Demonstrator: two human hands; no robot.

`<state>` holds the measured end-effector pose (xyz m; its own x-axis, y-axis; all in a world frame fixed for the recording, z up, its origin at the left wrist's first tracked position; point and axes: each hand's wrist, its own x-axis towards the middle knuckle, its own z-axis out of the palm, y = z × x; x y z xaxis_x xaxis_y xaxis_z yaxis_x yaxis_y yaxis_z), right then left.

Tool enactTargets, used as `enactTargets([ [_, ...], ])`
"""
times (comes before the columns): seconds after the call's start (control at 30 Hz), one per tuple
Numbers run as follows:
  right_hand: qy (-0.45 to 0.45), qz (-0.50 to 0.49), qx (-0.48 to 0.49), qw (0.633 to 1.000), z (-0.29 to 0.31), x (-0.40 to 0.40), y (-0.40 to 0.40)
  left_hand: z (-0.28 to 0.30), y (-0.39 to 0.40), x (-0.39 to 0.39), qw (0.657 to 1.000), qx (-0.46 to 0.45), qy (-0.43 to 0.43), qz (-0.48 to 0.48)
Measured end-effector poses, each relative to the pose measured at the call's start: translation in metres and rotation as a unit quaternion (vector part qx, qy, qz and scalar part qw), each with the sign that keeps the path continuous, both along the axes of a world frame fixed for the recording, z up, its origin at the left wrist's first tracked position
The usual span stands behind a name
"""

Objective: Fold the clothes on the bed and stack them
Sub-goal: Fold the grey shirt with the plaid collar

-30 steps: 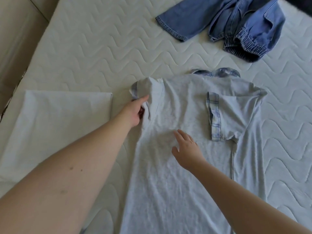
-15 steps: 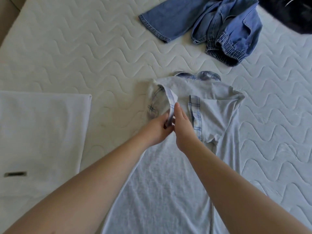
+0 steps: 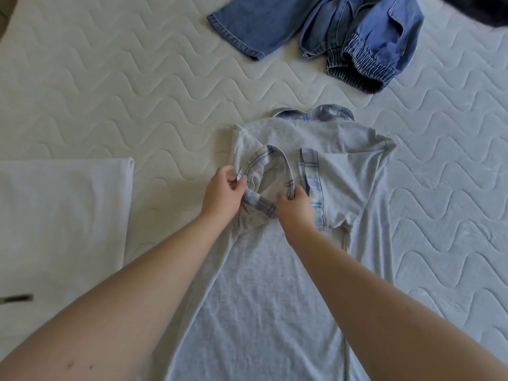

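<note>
While the grey shirt (image 3: 264, 284) lies lengthwise down the frame's centre on the bed (image 3: 110, 78), both hands pinch its left sleeve (image 3: 270, 177) cuff. The left hand (image 3: 222, 193) holds the outer edge, the right hand (image 3: 295, 209) the inner; the body lies just right of the grip.

A soft, matt grey knit is seen in the shirt (image 3: 264, 284), its cuffs (image 3: 258, 204) trimmed in woven plaid. The jeans (image 3: 343, 31) are of sturdy denim. The mattress (image 3: 110, 86) is quilted, and the white cloth (image 3: 63, 215) appears smooth, possibly cotton.
</note>
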<state>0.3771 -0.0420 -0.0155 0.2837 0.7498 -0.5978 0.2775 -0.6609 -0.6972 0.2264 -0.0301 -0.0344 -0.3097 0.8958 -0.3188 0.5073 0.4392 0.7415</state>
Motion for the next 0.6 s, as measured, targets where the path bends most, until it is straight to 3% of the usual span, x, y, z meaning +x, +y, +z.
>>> enactTargets([
  [0.1, -0.024, 0.006, -0.003, 1.0, -0.001, 0.01, -0.001, -0.003, 0.013, 0.013, 0.994, -0.069, -0.066, 0.055],
  [0.23, -0.005, 0.061, -0.041, 0.997, 0.003, 0.022, -0.01, 0.0, 0.022, 0.027, 0.996, -0.068, -0.043, 0.029],
  [0.33, 0.071, 0.067, -0.075, 0.992, 0.001, 0.028, -0.018, 0.008, 0.019, 0.034, 0.997, -0.03, -0.054, -0.048],
  [0.47, 0.065, 0.106, -0.063, 0.99, -0.001, 0.031, -0.035, 0.02, 0.003, 0.046, 0.986, 0.013, -0.057, -0.156],
  [0.6, 0.056, 0.038, -0.068, 0.995, -0.004, 0.039, -0.05, 0.017, -0.025, 0.061, 0.957, -0.043, -0.1, -0.268],
])
